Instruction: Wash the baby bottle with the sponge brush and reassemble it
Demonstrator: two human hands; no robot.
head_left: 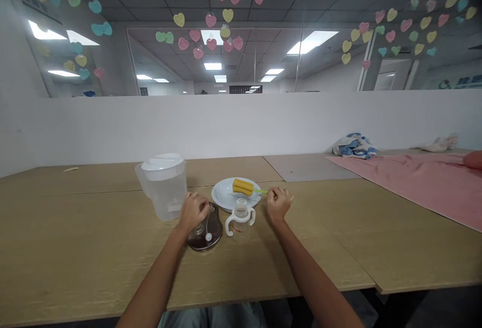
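Note:
My right hand (278, 203) is closed round the thin green handle of a bottle brush (243, 187). The brush's yellow sponge head is over the white plate (222, 195). In front of the plate stands a clear baby bottle (241, 221) with a white two-handled ring. My left hand (194, 211) has its fingers curled at the left edge of a dark brown tray (199, 243); what they hold, if anything, is hidden. On this tray lie a clear round part and a thin tube with a white end piece (208, 237).
A translucent plastic pitcher (165, 187) stands left of the tray, behind my left hand. A pink cloth (414, 177) covers the table's right side. Behind it lies a crumpled blue and white cloth (354, 146). The wooden table (94, 247) meets a white wall.

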